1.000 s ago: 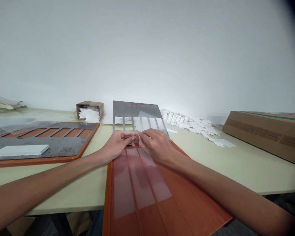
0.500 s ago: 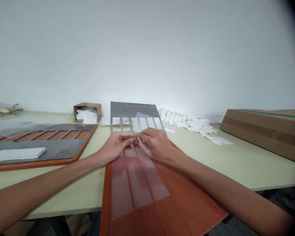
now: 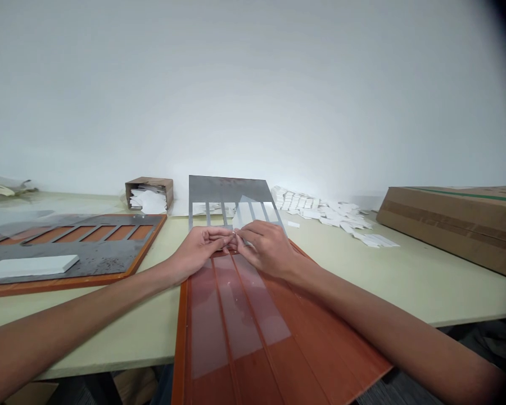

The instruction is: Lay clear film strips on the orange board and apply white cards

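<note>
My left hand [image 3: 205, 243] and my right hand [image 3: 266, 244] meet above the middle of an orange board [image 3: 320, 343], fingertips pinched close together. A thin clear film sheet [image 3: 244, 209] rises behind the fingers, which pinch its near edge; the exact grip is partly hidden. Under my wrists, clear rectangular films [image 3: 240, 315] lie side by side on the grooved orange surface. Beyond my hands, a grey metal frame [image 3: 227, 188] with slot-shaped openings stands tilted up at the board's far end.
Left, another orange board carries a grey slotted plate [image 3: 109, 256] with a white block [image 3: 31, 266] on it. A small open carton [image 3: 149, 194] holds white paper. White slips [image 3: 337, 216] are scattered at back right, near a large cardboard box [image 3: 451, 228]. The table's front edge runs below.
Both hands stay pinched in nearly the same place. The film's visible upper corner has shifted slightly right and down.
</note>
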Motion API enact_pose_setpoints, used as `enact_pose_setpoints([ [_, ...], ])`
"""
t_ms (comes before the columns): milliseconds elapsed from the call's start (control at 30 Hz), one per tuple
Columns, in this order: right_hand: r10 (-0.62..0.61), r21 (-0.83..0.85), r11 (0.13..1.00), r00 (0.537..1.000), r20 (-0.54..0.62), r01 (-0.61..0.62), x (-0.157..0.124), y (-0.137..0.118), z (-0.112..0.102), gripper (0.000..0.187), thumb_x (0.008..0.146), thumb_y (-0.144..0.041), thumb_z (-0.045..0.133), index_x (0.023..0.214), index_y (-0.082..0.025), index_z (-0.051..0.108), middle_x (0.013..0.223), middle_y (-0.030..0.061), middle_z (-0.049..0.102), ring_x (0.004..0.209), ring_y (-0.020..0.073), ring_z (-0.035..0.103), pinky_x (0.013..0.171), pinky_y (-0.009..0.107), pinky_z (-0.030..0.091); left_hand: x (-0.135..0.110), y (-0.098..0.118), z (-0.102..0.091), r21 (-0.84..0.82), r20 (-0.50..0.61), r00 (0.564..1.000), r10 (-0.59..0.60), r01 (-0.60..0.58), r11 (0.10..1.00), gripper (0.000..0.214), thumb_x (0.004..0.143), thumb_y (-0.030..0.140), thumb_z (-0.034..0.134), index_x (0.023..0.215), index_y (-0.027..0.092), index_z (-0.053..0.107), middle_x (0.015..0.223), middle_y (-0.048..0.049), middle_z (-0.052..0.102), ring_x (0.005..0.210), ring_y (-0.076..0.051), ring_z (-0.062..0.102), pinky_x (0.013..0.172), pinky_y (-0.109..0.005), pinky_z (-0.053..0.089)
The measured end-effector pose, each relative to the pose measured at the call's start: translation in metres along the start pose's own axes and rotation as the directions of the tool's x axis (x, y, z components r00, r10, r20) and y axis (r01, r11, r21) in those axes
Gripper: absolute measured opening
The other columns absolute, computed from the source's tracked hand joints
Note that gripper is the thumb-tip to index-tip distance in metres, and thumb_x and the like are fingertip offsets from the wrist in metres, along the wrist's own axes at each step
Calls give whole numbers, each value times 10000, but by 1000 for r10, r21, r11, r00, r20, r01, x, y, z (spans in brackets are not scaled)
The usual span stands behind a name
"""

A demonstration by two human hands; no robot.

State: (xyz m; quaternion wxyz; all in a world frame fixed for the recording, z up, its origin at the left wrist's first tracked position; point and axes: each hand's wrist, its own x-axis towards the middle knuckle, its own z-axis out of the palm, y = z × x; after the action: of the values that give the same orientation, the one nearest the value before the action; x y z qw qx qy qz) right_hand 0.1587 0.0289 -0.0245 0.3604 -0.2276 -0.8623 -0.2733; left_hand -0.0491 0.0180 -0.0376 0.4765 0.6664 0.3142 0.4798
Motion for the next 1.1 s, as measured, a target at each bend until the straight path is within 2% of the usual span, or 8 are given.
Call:
enact_pose_setpoints([
  [233,1,4,1000,1000,-15,-1,-1,-2,1,220,976,-209,527,922,-148,731,886,85,758,771,184,671,662,293,443,-1,-2,-4,-13,35,999,-11,11,1000,291,864,437,760,1015,193,803,874,-82,753,816,-179,663,869,-320,538],
  [333,-13,-19,1000,999,33,14,-1,-3,2,252,989,-216,508,871,-144,718,842,89,736,740,180,645,657,297,420,-1,-3,-4,23,39,999,-15,14,1000,302,884,442,737,1045,193,797,900,-82,747,821,-172,650,842,-307,530],
  [467,-32,-40,999,995,100,36,-2,-2,4,272,983,-209,498,811,-139,697,774,82,698,695,173,600,660,301,393,-2,-2,-3,64,62,998,7,-11,998,264,893,428,731,975,187,802,880,-64,733,821,-163,643,828,-288,524],
  [667,-39,-51,998,992,121,46,-2,0,6,286,965,-200,502,751,-144,682,729,70,675,652,164,570,636,302,366,-1,-4,-2,95,81,997,4,-12,995,261,918,430,702,974,193,798,894,-61,745,849,-160,651,860,-280,516],
  [833,5,45,999,993,116,-10,-3,3,3,273,962,-202,496,822,-129,719,780,85,702,713,173,611,653,290,404,0,-5,-4,78,75,997,-15,9,997,278,917,434,703,1045,200,782,911,-60,743,854,-163,661,864,-290,526],
  [933,26,118,992,988,153,-45,-3,3,0,257,962,-204,507,896,-119,741,831,94,718,758,180,632,676,286,429,-1,-6,-6,147,79,997,-1,-11,989,296,938,443,672,1081,203,770,939,-73,751,883,-180,676,843,-292,526],
  [1100,38,157,985,969,243,-78,-2,3,-5,236,948,-167,532,897,-102,753,839,94,710,755,175,621,685,287,429,-3,-7,-7,283,85,996,27,-50,958,294,965,450,627,1074,217,770,1010,-79,774,951,-209,706,844,-298,535],
])
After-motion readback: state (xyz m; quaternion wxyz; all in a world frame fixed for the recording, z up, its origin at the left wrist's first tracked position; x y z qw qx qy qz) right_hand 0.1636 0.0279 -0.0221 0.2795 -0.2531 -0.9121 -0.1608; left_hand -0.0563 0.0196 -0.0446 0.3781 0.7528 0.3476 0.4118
